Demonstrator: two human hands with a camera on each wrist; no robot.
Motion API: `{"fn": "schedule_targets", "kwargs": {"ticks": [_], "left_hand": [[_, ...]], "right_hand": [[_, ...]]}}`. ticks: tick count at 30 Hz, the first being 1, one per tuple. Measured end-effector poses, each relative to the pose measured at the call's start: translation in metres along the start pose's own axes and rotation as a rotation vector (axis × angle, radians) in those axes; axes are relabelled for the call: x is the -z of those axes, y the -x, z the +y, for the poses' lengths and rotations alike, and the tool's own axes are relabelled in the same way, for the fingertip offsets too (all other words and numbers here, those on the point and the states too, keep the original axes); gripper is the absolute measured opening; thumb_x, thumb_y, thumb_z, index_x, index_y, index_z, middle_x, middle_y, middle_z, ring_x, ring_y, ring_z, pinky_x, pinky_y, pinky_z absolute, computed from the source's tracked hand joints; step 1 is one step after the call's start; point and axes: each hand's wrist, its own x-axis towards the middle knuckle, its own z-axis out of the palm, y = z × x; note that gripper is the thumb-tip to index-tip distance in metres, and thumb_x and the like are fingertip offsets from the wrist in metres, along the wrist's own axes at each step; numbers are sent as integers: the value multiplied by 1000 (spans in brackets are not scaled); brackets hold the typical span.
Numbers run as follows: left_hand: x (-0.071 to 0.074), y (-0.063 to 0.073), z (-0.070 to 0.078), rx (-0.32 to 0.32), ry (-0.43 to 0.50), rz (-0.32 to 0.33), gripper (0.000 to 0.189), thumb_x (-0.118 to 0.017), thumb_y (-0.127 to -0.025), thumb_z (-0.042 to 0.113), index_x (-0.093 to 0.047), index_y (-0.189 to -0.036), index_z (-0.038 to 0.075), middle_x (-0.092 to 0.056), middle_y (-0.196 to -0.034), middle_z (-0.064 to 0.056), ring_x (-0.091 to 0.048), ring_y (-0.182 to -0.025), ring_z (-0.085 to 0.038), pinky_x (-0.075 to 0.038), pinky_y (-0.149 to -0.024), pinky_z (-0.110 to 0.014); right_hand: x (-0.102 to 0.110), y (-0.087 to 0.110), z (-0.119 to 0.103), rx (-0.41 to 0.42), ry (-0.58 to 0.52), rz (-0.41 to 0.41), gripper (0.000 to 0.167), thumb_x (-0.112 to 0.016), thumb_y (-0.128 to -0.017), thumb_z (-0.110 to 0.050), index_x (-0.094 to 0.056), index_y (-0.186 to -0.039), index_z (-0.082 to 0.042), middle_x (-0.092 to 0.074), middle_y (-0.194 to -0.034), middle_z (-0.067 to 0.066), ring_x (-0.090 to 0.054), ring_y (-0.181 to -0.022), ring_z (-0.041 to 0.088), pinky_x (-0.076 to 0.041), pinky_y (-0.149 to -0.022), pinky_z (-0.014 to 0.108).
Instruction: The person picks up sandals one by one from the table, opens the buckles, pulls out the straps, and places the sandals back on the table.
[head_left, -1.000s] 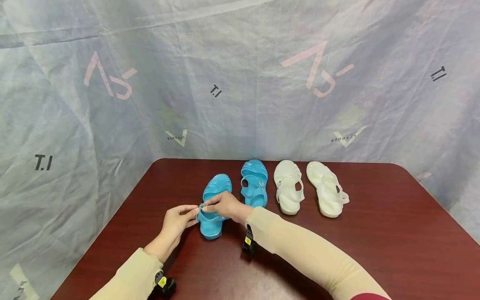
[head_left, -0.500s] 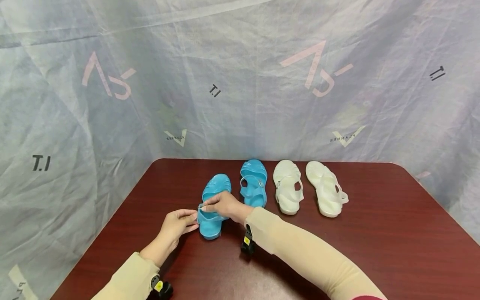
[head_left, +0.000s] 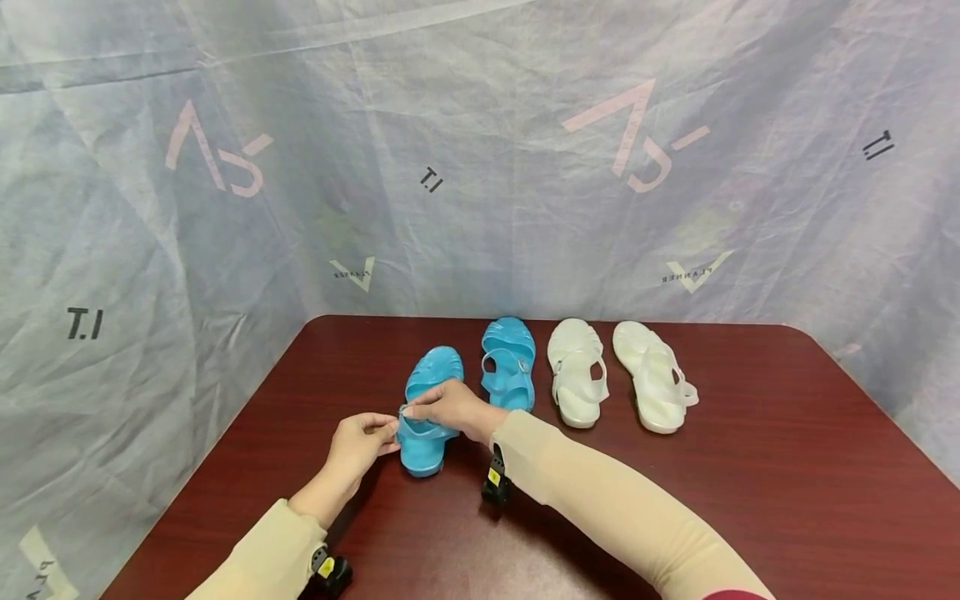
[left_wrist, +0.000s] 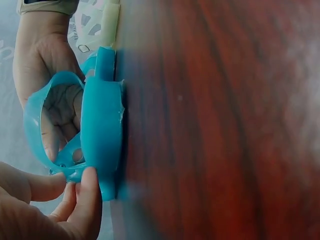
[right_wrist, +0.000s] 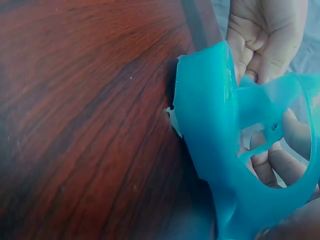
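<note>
In the head view a blue jelly sandal [head_left: 435, 367] lies on the table, toe away, left of its mate. My left hand [head_left: 358, 454] pinches the strap at its left side; the left wrist view has the thumb [left_wrist: 47, 186] and fingers around it, close to the small metal buckle. Reaching across the sandal, my right hand [head_left: 453, 408] pinches the strap at the buckle [head_left: 404, 410]. Its fingers [left_wrist: 50, 137] show through the strap loop. From the right wrist, the blue heel [right_wrist: 205, 95] stands in front, hiding part of both hands.
A second blue sandal [head_left: 510, 333] stands beside my right hand. Two white sandals, a nearer one [head_left: 573, 337] and an outer one [head_left: 663, 400], follow to the right. All lie on a dark red wooden table [head_left: 750, 467] before a grey printed cloth [head_left: 480, 167].
The left fingers have moved slightly from the buckle toward the heel along the sandal's side. My right hand stays at the buckle, and the sandals have kept their places.
</note>
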Motion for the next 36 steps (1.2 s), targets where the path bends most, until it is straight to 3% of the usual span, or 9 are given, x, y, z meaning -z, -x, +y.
{"fn": "schedule_targets", "kwargs": {"ticks": [6,13,21,32,36], "left_hand": [[-1,-3,6,-49,-68,21,21,-59,-95,3,-66,-108,-11,-67,-98,-22,-70,-75,-17,-60,-76,-36],[-2,-5,10,-66,-115,39,19,-61,-95,5,-68,-106,-9,-68,-95,-20,-71,-75,-20,-60,-77,-37],[-3,-6,14,-83,-158,64,19,-62,-94,7,-69,-105,-8,-69,-94,-19,-69,-74,-17,-59,-78,-38],[3,0,2,-8,-44,-23,23,-59,-95,4,-63,-114,-10,-66,-98,-16,-68,-83,-14,-58,-83,-35],[4,1,4,-2,-49,-62,26,-58,-97,6,-61,-115,-12,-66,-95,-17,-69,-80,-17,-59,-81,-36]], "right_hand": [[-1,0,-2,-16,-19,9,22,-72,-88,-30,-78,-103,-16,-69,-118,5,-59,-117,25,-51,-96,41],[0,0,-3,-27,-5,15,23,-73,-87,-32,-78,-103,-16,-70,-116,4,-59,-117,25,-51,-95,41],[-1,0,-2,-4,-12,11,25,-74,-87,-28,-77,-106,-13,-70,-114,4,-60,-115,23,-52,-94,39],[-4,0,-2,-10,-6,18,20,-73,-87,-28,-78,-102,-16,-70,-112,3,-60,-112,23,-53,-91,37],[-3,1,-2,-12,-3,26,20,-73,-87,-28,-78,-102,-15,-70,-112,3,-60,-113,23,-52,-91,38]]}}
